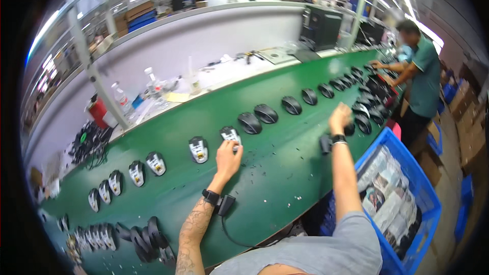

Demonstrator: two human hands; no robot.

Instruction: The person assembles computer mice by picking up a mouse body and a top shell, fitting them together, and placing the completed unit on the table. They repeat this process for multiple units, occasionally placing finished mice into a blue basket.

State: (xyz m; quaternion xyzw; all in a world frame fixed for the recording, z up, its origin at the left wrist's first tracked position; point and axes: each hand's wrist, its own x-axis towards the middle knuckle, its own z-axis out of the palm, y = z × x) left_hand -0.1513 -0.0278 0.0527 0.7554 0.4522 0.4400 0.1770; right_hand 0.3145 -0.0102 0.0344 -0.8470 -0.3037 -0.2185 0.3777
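My left hand rests on an upturned computer mouse lying on the green conveyor belt, fingers touching its underside. My right hand is raised over the belt further right, fingers curled; whether it holds anything is unclear. A black mouse lies just right of it. Both wrists wear black straps, the left with a small black device and cable.
A row of black mice runs toward the far right; upturned mice run left. A blue crate of packets stands at my right. A person in a green shirt works at the belt's far end. Bottles stand behind the belt.
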